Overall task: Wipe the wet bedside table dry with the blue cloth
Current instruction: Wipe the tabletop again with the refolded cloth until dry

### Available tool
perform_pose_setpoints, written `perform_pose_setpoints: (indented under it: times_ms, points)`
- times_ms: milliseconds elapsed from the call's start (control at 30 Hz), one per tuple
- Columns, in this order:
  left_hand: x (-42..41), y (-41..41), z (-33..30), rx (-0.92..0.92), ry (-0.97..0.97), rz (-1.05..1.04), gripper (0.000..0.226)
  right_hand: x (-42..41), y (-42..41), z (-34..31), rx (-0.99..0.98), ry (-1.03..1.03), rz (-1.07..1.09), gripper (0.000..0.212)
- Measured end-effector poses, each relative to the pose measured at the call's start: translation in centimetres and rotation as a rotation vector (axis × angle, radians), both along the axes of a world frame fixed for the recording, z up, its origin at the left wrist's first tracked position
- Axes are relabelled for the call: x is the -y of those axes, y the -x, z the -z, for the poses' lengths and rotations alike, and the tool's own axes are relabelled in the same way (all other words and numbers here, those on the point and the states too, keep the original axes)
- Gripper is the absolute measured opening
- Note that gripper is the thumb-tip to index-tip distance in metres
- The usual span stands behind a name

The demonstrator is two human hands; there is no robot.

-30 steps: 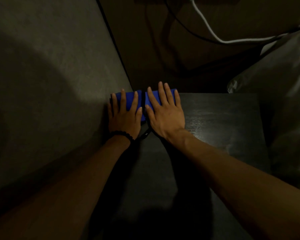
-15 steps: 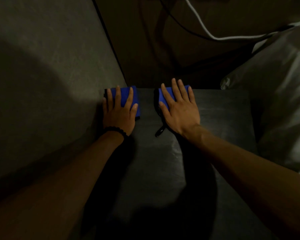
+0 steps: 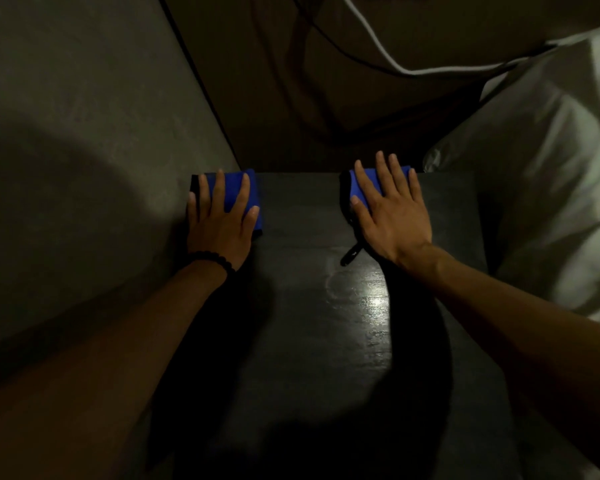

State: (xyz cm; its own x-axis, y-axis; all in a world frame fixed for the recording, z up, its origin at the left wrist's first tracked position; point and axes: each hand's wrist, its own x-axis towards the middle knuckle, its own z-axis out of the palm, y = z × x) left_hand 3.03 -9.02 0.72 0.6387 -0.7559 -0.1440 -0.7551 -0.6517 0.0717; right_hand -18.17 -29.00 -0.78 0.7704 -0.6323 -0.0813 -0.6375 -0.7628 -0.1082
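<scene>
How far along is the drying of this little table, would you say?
Partway, at a guess. Done: hard to confirm in this dim light. In hand: the left hand and right hand each press a blue cloth flat at the far edge of the bedside table, set well apart. Left: the glossy patch nearer the person, with a faint ring mark, may be wet.

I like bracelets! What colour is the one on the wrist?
Black. The beaded bracelet on the left wrist shows in the head view, the only one.
</scene>
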Motion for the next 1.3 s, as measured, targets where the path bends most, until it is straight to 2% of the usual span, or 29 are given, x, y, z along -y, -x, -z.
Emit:
perform_pose_setpoints:
  times_ms: [600,700,800,933,1100,1300]
  points:
    - [0.1,-0.3,-1.1,-0.063,0.064,0.0,0.052,2.4,6.4,-0.9,-0.021,-0.035,0.202,0.068]
    - [0.3,-0.2,-1.6,-0.079,0.069,-0.028,0.05,1.5,7.2,-1.1,-0.018,-0.042,0.256,0.068]
    - [0.4,-0.2,-1.9,-0.013,0.01,-0.006,0.05,-0.1,7.9,-1.3,-0.02,-0.052,0.282,0.069]
    - [0.4,-0.7,-1.9,-0.085,0.037,-0.034,0.051,-3.0,8.7,-1.3,-0.021,-0.047,0.27,0.072]
    - [0.4,0.2,-1.2,-0.053,-0.005,-0.105,0.052,-5.3,8.0,-0.7,-0.016,-0.051,0.303,0.071]
    - [0.4,1.0,-0.6,-0.118,0.014,-0.207,0.052,-8.4,5.9,0.2,0.004,-0.022,0.249,0.067]
